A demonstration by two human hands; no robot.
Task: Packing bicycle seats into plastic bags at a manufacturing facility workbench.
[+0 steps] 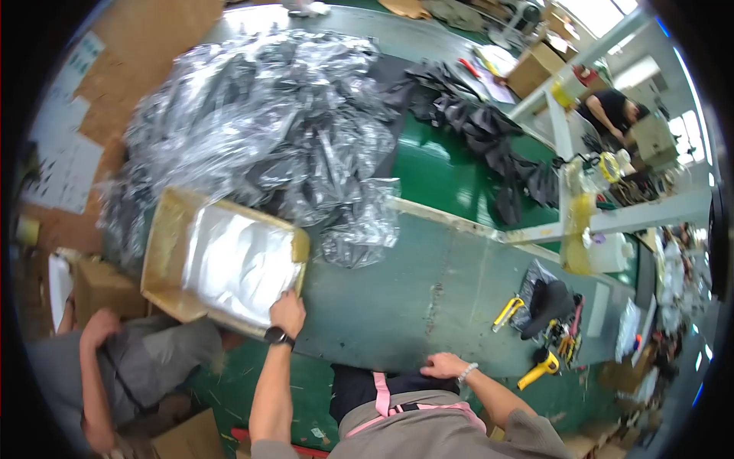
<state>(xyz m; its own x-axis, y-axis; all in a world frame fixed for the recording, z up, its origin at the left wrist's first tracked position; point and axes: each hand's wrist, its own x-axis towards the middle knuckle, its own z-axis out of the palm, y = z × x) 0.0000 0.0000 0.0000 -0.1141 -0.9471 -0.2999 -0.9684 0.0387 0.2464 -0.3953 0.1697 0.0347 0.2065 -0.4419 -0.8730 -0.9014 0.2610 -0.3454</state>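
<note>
On the left of the table stands a tan, worn open box [164,264], with a flat stack of shiny clear plastic bags [229,268] inside. My left hand [287,314], with a dark watch at its wrist, is at the box's near right corner. Its fingers are curled in at the edge of the bags; whether they pinch a bag or the rim is hidden. My right hand [445,366] rests by the near table edge in front of my waist, fingers loosely stretched out and holding nothing. A beaded bracelet is on that wrist.
Behind the box lies a big heap of dark items in clear plastic [267,115]. Dark cloth pieces [482,126] lie on the green surface beyond. To the right are a yellow cutter [508,314], a yellow-handled tool [539,370] and a metal frame [562,130]. Another person [138,359] sits at left.
</note>
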